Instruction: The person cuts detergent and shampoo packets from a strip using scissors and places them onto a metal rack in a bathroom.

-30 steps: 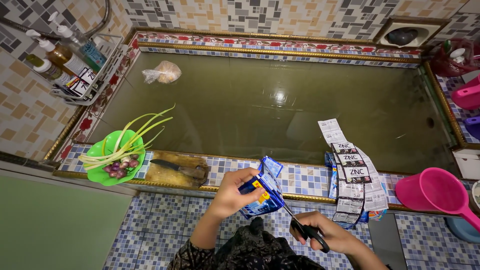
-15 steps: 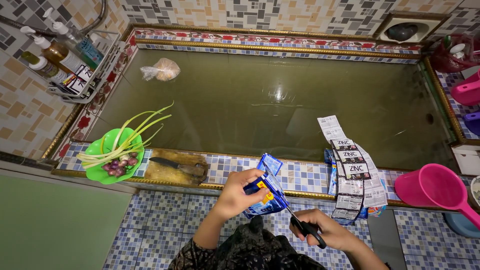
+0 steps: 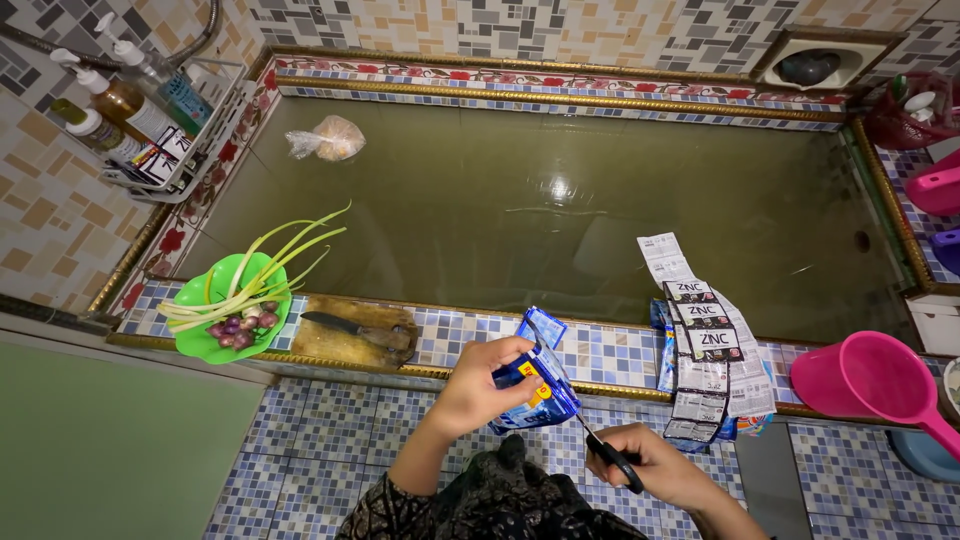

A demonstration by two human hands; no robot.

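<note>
Right now the left hand (image 3: 478,390) pinches a blue sachet (image 3: 535,375) above the tiled worktop (image 3: 600,355) edge, fingers curled around its side. Just below, the right hand (image 3: 650,465) grips black scissors (image 3: 605,450), blades touching the sachet's lower corner. Nearby lie a strip of packets (image 3: 700,350) and a pink scoop (image 3: 870,380).

Both hands, the left hand (image 3: 478,388) and the right hand (image 3: 655,468), are bare, with no glove, ring or watch that shows. The forearms are uncovered up to the bottom edge of the view. Low in the middle lies dark cloth with a fine pale pattern, seemingly the person's garment (image 3: 490,505), though the dim light leaves its cut unclear.
</note>
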